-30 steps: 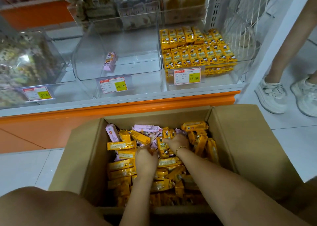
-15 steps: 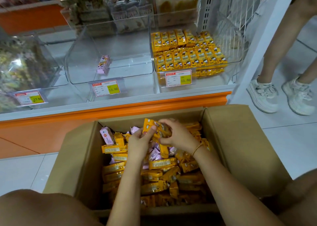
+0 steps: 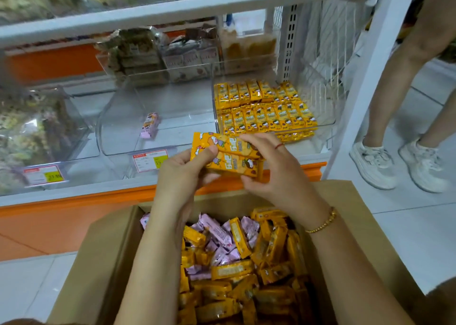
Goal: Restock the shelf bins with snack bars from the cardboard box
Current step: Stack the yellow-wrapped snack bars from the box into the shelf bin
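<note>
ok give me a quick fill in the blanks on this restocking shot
1. The left hand and right hand hold yellow bars above the cardboard box, which contains yellow and ____ bars.
2. The middle bin holds only ____ bar.
3. The bin full of yellow bars stands ____ of it.
Missing: pink; one; right

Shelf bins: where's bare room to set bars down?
Middle bin: bare floor all around one pink bar, between the left bin and right bin. The right bin is crowded: rows of yellow bars fill most of it.
</note>
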The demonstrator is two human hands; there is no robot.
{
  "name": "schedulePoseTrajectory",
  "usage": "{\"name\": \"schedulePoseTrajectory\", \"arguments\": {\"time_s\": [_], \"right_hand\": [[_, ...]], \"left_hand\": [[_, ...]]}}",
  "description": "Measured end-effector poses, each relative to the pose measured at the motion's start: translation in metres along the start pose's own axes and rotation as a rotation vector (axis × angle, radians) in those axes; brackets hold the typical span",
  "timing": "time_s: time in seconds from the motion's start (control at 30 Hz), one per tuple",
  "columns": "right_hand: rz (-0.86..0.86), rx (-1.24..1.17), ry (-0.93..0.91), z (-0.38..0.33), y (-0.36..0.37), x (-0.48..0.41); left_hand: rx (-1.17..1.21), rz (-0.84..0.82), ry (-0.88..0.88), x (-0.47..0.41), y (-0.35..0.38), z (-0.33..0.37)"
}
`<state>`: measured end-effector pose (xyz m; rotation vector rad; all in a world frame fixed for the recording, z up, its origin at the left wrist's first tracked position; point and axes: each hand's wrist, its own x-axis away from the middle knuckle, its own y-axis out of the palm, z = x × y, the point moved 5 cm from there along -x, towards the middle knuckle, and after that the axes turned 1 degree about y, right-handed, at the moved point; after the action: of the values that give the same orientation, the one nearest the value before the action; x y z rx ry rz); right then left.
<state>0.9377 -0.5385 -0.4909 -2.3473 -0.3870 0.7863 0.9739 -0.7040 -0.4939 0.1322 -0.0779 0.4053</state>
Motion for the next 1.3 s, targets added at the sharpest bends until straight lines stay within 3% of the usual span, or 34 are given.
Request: {"name": "schedulePoseTrajectory", "arguments": {"time_s": [0.07,0.17,0.27,0.37,0.47,0.67,0.87,1.13,1.2,1.3], "right_hand": [[0.067,0.047,0.019,0.005,-0.017,-0.01],[0.161,0.11,0.032,0.017,-0.042,-0.029],[0.199,0.218,0.122,0.042,-0.059,-0.059],[0.257,0.293,0.288,0.074,-0.072,-0.096],[0.228,0.396,0.491,0.107,-0.074,-0.128],[0.245,0.463,0.64,0.149,-0.057,-0.18],[0.255,0.358,0.819,0.172,-0.039,-0.207],[0.061,0.096,0.727,0.16,-0.038,-0.192],[0.078,0.055,0.716,0.148,-0.043,-0.181],[0.24,0.066,0.592,0.115,-0.058,-0.154]], "left_hand": [[-0.018,-0.092,0.029,-0.014,0.018,0.015],[-0.307,-0.1,0.294,-0.038,0.049,0.043],[-0.736,0.095,0.476,-0.065,0.066,0.061],[-0.994,0.231,0.377,-0.092,0.063,0.056],[-0.91,0.176,0.28,-0.104,0.057,0.042],[-0.346,-0.11,0.188,-0.112,0.035,0.022],[-0.307,-0.126,0.163,-0.12,0.032,0.017],[-0.31,-0.139,0.156,-0.122,0.029,0.015],[-0.322,-0.127,0.176,-0.118,0.031,0.018],[-0.389,-0.078,0.244,-0.104,0.031,0.023]]}}
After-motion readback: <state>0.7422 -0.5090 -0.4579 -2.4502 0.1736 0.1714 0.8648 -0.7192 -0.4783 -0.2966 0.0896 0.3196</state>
